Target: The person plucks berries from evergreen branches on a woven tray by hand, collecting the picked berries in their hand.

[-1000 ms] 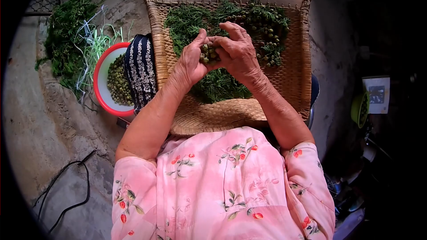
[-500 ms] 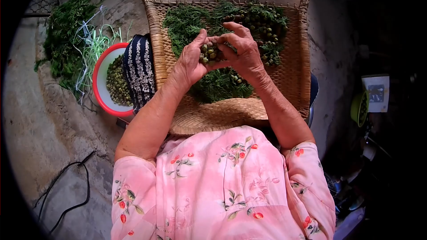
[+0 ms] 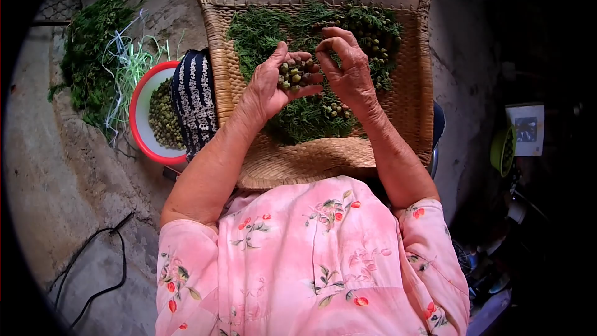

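My left hand (image 3: 268, 87) is cupped palm up around a handful of small round green seed cones (image 3: 295, 77), fingers stretched beneath them. Just to its right, my right hand (image 3: 349, 70) has thumb and forefinger pressed together in a pinch; anything between the tips is too small to make out. Both hands are above a woven wicker tray (image 3: 410, 112) on my lap. Feathery green conifer sprigs (image 3: 258, 34) cover its middle, and more cones (image 3: 376, 46) cluster among sprigs at the right.
On the left stands a red-rimmed white basin (image 3: 138, 109) partly filled with green cones, with dark patterned cloth (image 3: 196, 102) overlapping it. Cut greenery (image 3: 93, 43) and pale plastic strips (image 3: 124, 56) lie beyond. A black cable (image 3: 121, 255) crosses the floor; a green bowl (image 3: 502, 149) sits far right.
My right hand has drawn back slightly to the right, away from the left palm, uncovering more of the cones there. The left hand has stayed in place.
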`<state>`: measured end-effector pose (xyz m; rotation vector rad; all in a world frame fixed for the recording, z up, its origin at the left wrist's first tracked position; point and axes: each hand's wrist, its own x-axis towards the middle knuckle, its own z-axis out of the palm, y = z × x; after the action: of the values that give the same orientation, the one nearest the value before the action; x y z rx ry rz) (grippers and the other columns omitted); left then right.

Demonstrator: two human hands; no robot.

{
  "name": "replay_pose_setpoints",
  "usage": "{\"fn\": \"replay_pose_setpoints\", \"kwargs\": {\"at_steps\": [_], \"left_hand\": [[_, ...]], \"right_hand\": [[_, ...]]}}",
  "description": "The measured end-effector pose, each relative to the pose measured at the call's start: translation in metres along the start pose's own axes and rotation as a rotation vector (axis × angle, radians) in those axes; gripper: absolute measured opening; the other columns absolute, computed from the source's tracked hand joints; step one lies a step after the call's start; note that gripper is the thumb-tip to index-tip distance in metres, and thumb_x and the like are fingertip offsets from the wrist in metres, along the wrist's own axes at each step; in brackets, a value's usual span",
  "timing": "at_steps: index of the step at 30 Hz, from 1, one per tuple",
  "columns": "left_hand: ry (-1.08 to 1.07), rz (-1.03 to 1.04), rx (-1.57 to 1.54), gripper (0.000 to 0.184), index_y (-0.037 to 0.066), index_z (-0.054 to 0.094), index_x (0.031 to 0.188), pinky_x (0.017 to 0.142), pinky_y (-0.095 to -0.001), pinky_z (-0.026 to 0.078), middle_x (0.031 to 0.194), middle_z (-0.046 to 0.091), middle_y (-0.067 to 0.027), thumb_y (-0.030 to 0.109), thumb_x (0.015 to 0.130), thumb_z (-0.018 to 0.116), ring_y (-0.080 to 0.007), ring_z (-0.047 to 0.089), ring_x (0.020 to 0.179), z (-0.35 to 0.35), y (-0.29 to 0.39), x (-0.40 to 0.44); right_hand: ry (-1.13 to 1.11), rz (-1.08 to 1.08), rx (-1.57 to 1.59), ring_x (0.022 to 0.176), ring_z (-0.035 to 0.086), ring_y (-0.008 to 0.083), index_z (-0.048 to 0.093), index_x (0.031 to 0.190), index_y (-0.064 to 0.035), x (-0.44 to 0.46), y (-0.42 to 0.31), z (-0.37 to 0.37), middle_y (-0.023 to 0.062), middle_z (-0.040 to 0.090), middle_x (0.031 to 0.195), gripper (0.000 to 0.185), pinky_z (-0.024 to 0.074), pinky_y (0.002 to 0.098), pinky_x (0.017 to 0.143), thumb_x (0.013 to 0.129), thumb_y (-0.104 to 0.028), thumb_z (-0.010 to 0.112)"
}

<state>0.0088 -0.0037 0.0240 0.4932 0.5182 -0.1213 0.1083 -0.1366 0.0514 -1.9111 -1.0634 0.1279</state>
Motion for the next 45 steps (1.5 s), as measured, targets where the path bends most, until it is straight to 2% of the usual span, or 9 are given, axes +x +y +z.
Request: {"fn": "replay_pose_setpoints", "kwargs": {"at_steps": [7,12,23,25,27,31,36,41,45], "left_hand": [[0.104,0.029,0.001,0.045,0.007,0.055,0.099,0.075,-0.0434,0.056,0.088,0.059,-0.0066,0.048,0.094,0.037,-0.0197,0.061,0.085,0.0,-0.004,0.002],[0.099,0.004,0.004,0.042,0.008,0.055,0.095,0.074,-0.0419,0.057,0.089,0.058,-0.0053,0.046,0.094,0.037,-0.0186,0.061,0.083,0.002,-0.003,0.001],[0.092,0.031,-0.103,0.045,0.003,0.055,0.102,0.071,-0.0429,0.057,0.091,0.063,-0.0137,0.045,0.094,0.04,-0.0272,0.064,0.079,-0.006,0.001,0.004],[0.137,0.086,-0.182,0.042,0.004,0.057,0.098,0.068,-0.0409,0.057,0.089,0.063,-0.0134,0.043,0.092,0.044,-0.0265,0.064,0.078,-0.011,0.003,0.006],[0.167,0.119,-0.195,0.036,0.005,0.059,0.092,0.066,-0.0391,0.057,0.087,0.063,-0.013,0.04,0.091,0.049,-0.0258,0.064,0.077,-0.008,0.005,0.003],[0.191,0.174,-0.254,0.027,0.007,0.058,0.087,0.064,-0.0368,0.057,0.085,0.064,-0.0113,0.033,0.09,0.054,-0.0244,0.064,0.076,0.0,0.01,-0.003],[0.319,0.358,-0.244,0.016,0.008,0.057,0.085,0.059,-0.0302,0.054,0.078,0.062,-0.0067,0.024,0.088,0.057,-0.0186,0.06,0.069,0.037,0.004,-0.011],[0.309,0.745,0.166,0.013,0.004,0.061,0.085,0.06,-0.0224,0.05,0.077,0.063,-0.0012,0.016,0.089,0.057,-0.0097,0.058,0.065,0.069,-0.016,-0.029],[0.321,0.934,0.698,0.012,0.002,0.062,0.09,0.067,-0.0214,0.046,0.081,0.061,0.0004,0.014,0.089,0.059,-0.0067,0.054,0.074,0.067,-0.032,-0.037]], "right_hand": [[-0.038,-0.229,-0.112,0.106,0.051,0.0363,0.065,0.087,-0.0067,-0.001,0.003,0.019,0.0196,0.055,0.11,0.02,0.042,0.0436,0.088,0.068,-0.008,0.068],[-0.012,-0.234,-0.143,0.1,0.054,0.0367,0.062,0.087,-0.0038,-0.002,0.007,0.025,0.0196,0.056,0.107,0.017,0.0436,0.0439,0.085,0.07,-0.006,0.065],[0.195,0.179,0.109,0.086,0.057,0.021,0.059,0.089,-0.0021,0.002,0.014,0.005,0.0105,0.057,0.1,0.011,0.0463,0.0304,0.073,0.081,-0.009,0.059],[0.222,0.381,0.212,0.085,0.056,0.0166,0.059,0.095,-0.0019,-0.002,0.013,0.007,0.0076,0.058,0.099,0.015,0.0459,0.0288,0.074,0.082,-0.009,0.058],[0.242,0.464,0.664,0.083,0.055,0.0125,0.057,0.101,-0.0009,-0.004,0.007,0.017,0.0047,0.06,0.094,0.019,0.0461,0.0263,0.073,0.088,-0.015,0.055],[0.196,0.869,1.117,0.087,0.058,0.0171,0.053,0.106,0.0001,-0.013,-0.012,0.032,0.0097,0.058,0.096,0.03,0.0521,0.0311,0.074,0.093,-0.026,0.048],[0.296,0.953,1.448,0.082,0.055,0.0147,0.054,0.099,-0.0047,-0.01,-0.043,0.049,0.0053,0.056,0.092,0.035,0.0509,0.0298,0.073,0.094,-0.038,0.044],[0.417,0.955,1.669,0.066,0.052,0.0131,0.056,0.083,-0.0085,0.0,-0.065,0.036,-0.0005,0.057,0.075,0.036,0.0452,0.0266,0.067,0.094,-0.041,0.044],[0.381,0.863,1.628,0.081,0.054,0.0159,0.058,0.098,-0.0039,-0.008,-0.081,0.02,0.0047,0.059,0.083,0.04,0.0454,0.0278,0.078,0.093,-0.042,0.045]]}}
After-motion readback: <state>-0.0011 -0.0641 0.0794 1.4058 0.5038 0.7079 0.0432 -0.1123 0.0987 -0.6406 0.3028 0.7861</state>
